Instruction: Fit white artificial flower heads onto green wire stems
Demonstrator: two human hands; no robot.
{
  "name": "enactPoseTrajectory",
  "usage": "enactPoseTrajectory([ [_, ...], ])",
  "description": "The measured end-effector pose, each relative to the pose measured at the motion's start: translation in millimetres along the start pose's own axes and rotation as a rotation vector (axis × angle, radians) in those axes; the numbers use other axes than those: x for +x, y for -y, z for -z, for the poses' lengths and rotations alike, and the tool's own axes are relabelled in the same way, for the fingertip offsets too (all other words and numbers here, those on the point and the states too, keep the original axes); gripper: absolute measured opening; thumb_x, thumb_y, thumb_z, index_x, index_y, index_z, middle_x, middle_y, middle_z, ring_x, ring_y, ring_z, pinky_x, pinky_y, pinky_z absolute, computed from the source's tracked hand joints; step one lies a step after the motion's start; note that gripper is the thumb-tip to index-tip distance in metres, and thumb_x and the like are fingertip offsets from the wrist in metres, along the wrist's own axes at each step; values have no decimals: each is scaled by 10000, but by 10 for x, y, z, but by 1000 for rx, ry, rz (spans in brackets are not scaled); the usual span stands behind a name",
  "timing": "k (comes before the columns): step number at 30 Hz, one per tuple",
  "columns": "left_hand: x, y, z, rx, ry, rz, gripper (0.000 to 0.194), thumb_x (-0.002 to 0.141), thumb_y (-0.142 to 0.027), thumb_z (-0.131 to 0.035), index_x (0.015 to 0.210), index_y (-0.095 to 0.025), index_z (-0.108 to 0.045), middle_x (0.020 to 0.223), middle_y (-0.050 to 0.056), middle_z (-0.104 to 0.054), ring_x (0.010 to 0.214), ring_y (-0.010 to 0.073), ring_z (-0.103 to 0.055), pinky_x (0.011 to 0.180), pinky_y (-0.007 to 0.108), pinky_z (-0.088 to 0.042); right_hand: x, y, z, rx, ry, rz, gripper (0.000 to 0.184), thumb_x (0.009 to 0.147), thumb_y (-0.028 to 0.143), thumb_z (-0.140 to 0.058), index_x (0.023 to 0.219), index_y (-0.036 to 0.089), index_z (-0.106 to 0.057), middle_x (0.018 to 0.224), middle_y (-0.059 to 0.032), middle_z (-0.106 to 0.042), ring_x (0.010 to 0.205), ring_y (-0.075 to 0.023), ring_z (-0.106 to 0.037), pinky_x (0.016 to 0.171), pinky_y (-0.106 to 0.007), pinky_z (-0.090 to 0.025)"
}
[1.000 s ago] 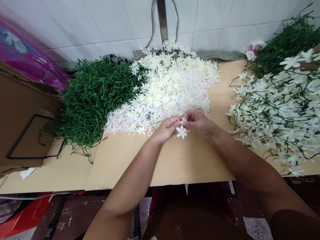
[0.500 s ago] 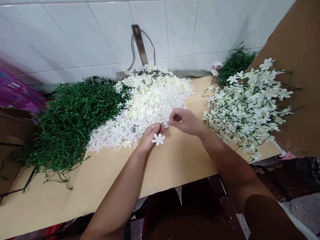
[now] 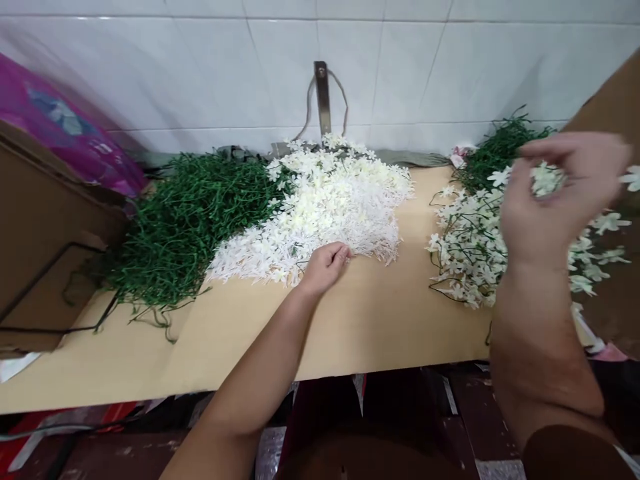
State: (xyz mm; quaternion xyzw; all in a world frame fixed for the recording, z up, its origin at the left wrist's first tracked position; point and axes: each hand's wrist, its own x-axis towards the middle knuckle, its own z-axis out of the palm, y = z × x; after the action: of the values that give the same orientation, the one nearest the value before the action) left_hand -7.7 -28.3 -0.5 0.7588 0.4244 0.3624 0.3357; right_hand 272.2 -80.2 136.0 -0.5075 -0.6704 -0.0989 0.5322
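Observation:
My left hand [image 3: 327, 267] is closed with thumb and fingers pressed together at the front edge of a heap of loose white artificial flowers [image 3: 330, 207]. Whatever it pinches is too small to make out. My right hand [image 3: 560, 190] is raised, smeared by motion, over a pile of white flowers on green stems [image 3: 473, 233]. Its fingers are curled, with flowers showing through the gap; I cannot tell whether it holds anything. Left of the white heap lies a large tangle of green plastic stems [image 3: 200, 213].
A smaller green bunch [image 3: 493, 157] sits at the back right. Cardboard [image 3: 610, 320] rises beyond the stemmed flowers. At far left stand a cardboard box [image 3: 45, 247] and a purple package [image 3: 75, 127]. A metal bar [image 3: 323, 100] leans against the tiled wall [image 3: 200, 73] behind the board [image 3: 380, 320].
My hands were together over a white flower and stem; now they are apart. The right hand has swung right and up over the stemmed pile. That flower no longer shows by my left hand.

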Motion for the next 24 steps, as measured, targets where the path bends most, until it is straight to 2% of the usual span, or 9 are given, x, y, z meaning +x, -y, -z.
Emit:
enactPoseTrajectory([
  [1,-1,7,1,5,5,2,371,920,-412,-386,761,-171,-619,684,16,-605,674,142,-543,678,277,-410,-2,56,-219,-92,-185,90,103,828,188,-568,825,239,-658,842,-103,-648,947,-310,-608,855,-490,-461],
  [3,0,17,0,21,11,8,375,922,-408,-380,753,-172,-617,708,23,-627,689,144,-560,688,277,-413,10,153,-675,51,51,111,103,809,158,-552,802,183,-651,820,-95,-679,815,-239,-624,769,-421,-502],
  [7,4,9,9,76,1,6,366,917,-382,-374,733,-173,-612,714,35,-644,699,154,-580,687,279,-421,92,312,-1507,160,565,-17,99,814,191,-559,780,157,-646,843,-77,-688,819,-199,-616,772,-370,-488],
  [9,1,-4,20,102,-3,10,350,914,-355,-372,728,-176,-609,720,40,-654,704,159,-594,693,280,-432,151,421,-1861,152,727,-25,124,833,176,-548,802,144,-664,887,-88,-692,849,-201,-610,783,-357,-471],
  [11,-5,-16,31,120,4,11,338,913,-329,-368,724,-179,-605,741,45,-669,718,162,-611,706,280,-443,207,568,-2183,116,819,57,169,862,161,-529,870,133,-695,970,-109,-688,932,-220,-598,831,-359,-450],
  [15,-19,-4,45,155,19,8,274,878,-241,-383,741,-177,-612,799,58,-696,756,182,-639,696,281,-445,256,879,-2739,-82,940,302,239,884,157,-531,1043,125,-707,1203,-165,-609,1187,-329,-477,930,-423,-404],
  [19,-21,47,53,237,-8,39,212,807,-157,-425,715,-172,-616,801,75,-698,738,207,-640,650,290,-429,230,973,-3156,-265,990,421,385,807,14,-541,1180,58,-625,1230,-237,-574,1199,-381,-452,928,-495,-403],
  [21,-19,63,55,253,-17,45,197,789,-137,-436,703,-176,-609,791,73,-695,723,208,-634,634,291,-421,240,901,-3293,-189,954,369,325,732,-63,-557,1021,31,-672,1089,-252,-619,1136,-396,-492,928,-542,-390],
  [24,-19,59,63,207,-26,17,212,832,-167,-423,741,-188,-613,811,63,-699,745,197,-634,650,288,-424,336,720,-3358,256,826,203,240,661,-130,-550,640,95,-629,788,-174,-607,951,-356,-571,876,-588,-406],
])
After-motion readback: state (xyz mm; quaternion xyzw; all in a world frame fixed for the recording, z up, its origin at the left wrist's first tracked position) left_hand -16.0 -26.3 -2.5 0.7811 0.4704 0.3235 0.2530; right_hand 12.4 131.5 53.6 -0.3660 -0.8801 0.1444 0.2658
